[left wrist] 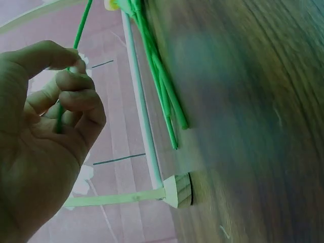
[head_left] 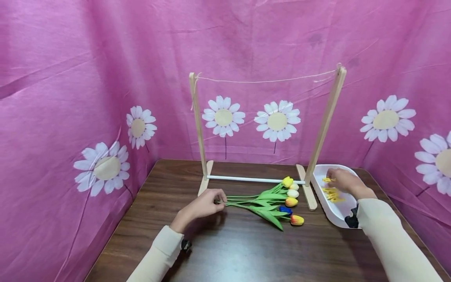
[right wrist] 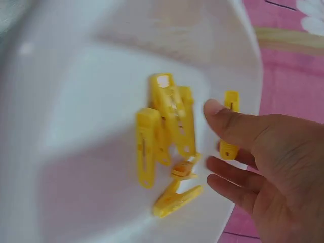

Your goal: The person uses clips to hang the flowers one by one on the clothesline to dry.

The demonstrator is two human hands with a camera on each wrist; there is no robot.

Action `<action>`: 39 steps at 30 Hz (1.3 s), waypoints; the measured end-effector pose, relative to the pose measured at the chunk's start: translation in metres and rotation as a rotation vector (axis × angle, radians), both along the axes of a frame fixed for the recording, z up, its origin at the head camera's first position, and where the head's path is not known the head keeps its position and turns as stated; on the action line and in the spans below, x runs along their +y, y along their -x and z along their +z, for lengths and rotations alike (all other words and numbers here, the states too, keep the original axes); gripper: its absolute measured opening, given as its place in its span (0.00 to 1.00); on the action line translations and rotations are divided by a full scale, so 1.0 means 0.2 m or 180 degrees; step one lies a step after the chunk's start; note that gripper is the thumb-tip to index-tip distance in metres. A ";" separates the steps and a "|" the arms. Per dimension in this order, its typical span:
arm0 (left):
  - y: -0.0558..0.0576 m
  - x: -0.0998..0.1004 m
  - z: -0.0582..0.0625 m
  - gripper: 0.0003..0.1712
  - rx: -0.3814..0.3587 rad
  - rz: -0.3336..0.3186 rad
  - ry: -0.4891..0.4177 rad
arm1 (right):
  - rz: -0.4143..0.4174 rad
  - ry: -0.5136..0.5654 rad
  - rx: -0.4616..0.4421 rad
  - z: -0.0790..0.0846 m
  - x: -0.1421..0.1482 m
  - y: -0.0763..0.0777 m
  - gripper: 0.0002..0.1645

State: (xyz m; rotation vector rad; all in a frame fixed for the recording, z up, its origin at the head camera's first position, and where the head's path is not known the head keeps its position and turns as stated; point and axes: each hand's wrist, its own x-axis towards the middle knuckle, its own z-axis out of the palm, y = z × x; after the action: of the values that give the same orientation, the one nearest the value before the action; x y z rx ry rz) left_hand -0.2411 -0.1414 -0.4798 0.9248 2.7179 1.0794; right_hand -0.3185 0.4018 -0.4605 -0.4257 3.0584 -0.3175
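My left hand point(head_left: 206, 203) pinches a thin green stem point(left wrist: 83, 23) of an artificial tulip, its fingers curled round the lower end. In the head view, several tulips point(head_left: 271, 203) lie on the table to the right of that hand, with yellow, white, blue and orange-red heads. My right hand point(right wrist: 276, 157) is inside the white tray point(head_left: 338, 221), with a yellow clothespin point(right wrist: 230, 152) between its thumb and fingers. More yellow clothespins point(right wrist: 172, 116) lie in a loose pile on the tray's bottom beside the fingertips.
Behind the tulips stands a wooden frame point(head_left: 324, 129) with a string point(head_left: 260, 81) tied between its two post tops. A white rod point(head_left: 246, 179) joins the posts low down. Pink cloth point(head_left: 169, 51) with printed daisies surrounds the brown table point(head_left: 232, 254).
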 end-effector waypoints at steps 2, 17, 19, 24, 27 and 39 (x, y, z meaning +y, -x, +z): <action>0.00 0.00 0.01 0.02 -0.0054 0.0052 -0.0199 | -0.0169 0.0072 -0.0045 0.03 0.01 -0.01 0.15; -0.02 0.21 -0.01 0.04 -0.1579 -0.0573 -0.3306 | -0.0491 0.0922 0.0436 0.14 0.01 -0.07 0.26; -0.02 0.25 -0.02 0.02 -0.1627 -0.0563 -0.3479 | -0.0441 0.1235 0.0333 0.16 -0.02 -0.08 0.24; 0.00 0.31 -0.01 0.15 -0.1409 -0.0372 -0.3531 | -0.0216 0.2178 0.0057 0.23 -0.06 -0.11 0.23; 0.01 0.35 0.00 0.19 -0.1273 -0.0377 -0.3461 | 0.0006 0.2470 0.0127 0.26 -0.07 -0.12 0.25; 0.03 0.45 0.11 0.18 -0.1076 -0.0205 -0.3484 | 0.0314 0.2944 0.0252 0.43 -0.18 -0.17 0.14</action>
State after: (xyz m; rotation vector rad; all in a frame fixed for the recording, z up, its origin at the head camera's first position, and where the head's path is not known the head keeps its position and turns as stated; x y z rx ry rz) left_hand -0.2472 -0.0510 -0.4583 0.7507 1.6876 2.4728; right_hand -0.2846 0.3666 -0.3745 -0.6004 2.7382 -1.7338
